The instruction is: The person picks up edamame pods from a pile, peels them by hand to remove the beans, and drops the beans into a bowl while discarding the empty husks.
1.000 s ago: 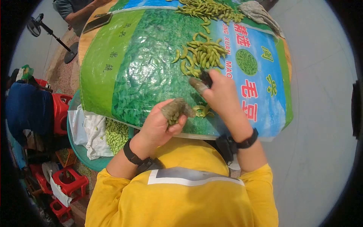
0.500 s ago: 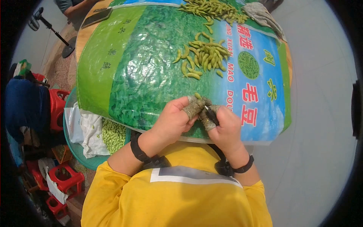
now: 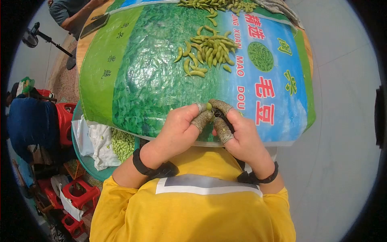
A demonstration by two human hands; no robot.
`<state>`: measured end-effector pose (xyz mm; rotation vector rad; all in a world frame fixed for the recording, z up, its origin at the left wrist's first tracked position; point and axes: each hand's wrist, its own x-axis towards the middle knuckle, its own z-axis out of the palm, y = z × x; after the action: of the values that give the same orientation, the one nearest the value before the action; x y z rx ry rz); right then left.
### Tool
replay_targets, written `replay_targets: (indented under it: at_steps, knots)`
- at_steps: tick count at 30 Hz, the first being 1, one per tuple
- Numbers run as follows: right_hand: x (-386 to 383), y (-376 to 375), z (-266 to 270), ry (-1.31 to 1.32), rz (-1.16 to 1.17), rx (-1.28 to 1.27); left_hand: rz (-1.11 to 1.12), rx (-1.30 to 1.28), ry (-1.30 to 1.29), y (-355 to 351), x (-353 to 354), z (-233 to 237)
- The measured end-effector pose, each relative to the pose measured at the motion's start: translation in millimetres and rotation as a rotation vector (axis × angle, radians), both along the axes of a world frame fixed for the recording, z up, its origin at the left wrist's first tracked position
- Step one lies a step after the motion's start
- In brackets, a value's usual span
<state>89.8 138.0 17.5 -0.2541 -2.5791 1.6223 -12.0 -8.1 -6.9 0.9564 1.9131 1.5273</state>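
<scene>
My left hand [image 3: 179, 125], with greyish cloth covers on thumb and forefinger, pinches a green soybean pod [image 3: 209, 106] in front of my chest. Close against it is my right hand [image 3: 240, 129], its covered fingers closed around a small black tool [image 3: 222, 116]. The fingertips of both hands meet at the pod, and most of the pod is hidden behind them. Beyond the hands, a small pile of soybean pods [image 3: 211, 50] lies on the printed plastic sheet [image 3: 149, 76], with a few pods loose at its left.
A larger heap of pods [image 3: 217, 5] and a grey cloth [image 3: 280, 10] lie at the far edge. Below left, a green basin [image 3: 82, 155] holds shelled beans [image 3: 122, 144] and a white cloth [image 3: 100, 145]. Red stools [image 3: 80, 193] stand at left. A phone [image 3: 94, 26] lies near another person's arm [image 3: 86, 12].
Both hands have shifted slightly; my right forefinger now reaches over the top of the pod. The whole view has tilted, so the sheet and pods sit higher in the picture.
</scene>
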Motion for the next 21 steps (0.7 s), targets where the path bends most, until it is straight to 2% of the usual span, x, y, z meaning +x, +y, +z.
replay_targets:
  at_steps: [1,3,4,6,7,9,10,12,13,15,16,18,19,21]
  knots:
    - [0,0,2,0.002,-0.002,-0.003,-0.002,-0.003,0.002,0,0,2]
    - [0,2,7,-0.116,0.004,-0.076,-0.025,-0.109,0.386,0,-1,7]
    - [0,3,5,-0.115,-0.001,-0.077,-0.030,-0.109,0.387,0,-1,7]
    - [0,5,-2,-0.140,-0.015,-0.428,-0.045,-0.156,0.574,-1,0,6]
    - [0,7,-5,-0.138,-0.018,-0.429,-0.049,-0.156,0.576,0,-1,6]
    - [2,12,-7,-0.306,-0.046,-1.055,-0.103,-0.045,0.095,2,-2,7]
    - [3,14,-8,-0.303,-0.047,-1.056,-0.106,-0.045,0.097,2,0,7]
    - [5,16,-9,-0.372,-0.025,-1.310,-0.067,0.072,-0.577,2,5,7]
    - [6,15,-8,-0.375,-0.024,-1.313,-0.064,0.069,-0.579,4,6,6]
    - [8,8,-3,-0.290,-0.007,-0.889,-0.049,0.109,-0.354,8,8,1]
    - [9,6,-2,-0.295,-0.005,-0.893,-0.045,0.105,-0.357,12,10,-1]
    - [10,1,-1,-0.116,-0.020,-0.401,0.062,0.194,-0.294,20,14,-4]
    - [9,0,-2,-0.118,-0.019,-0.403,0.065,0.193,-0.295,17,11,-4]
    - [8,0,-5,0.005,-0.068,-0.277,-0.038,-0.025,-0.484,8,5,-1]
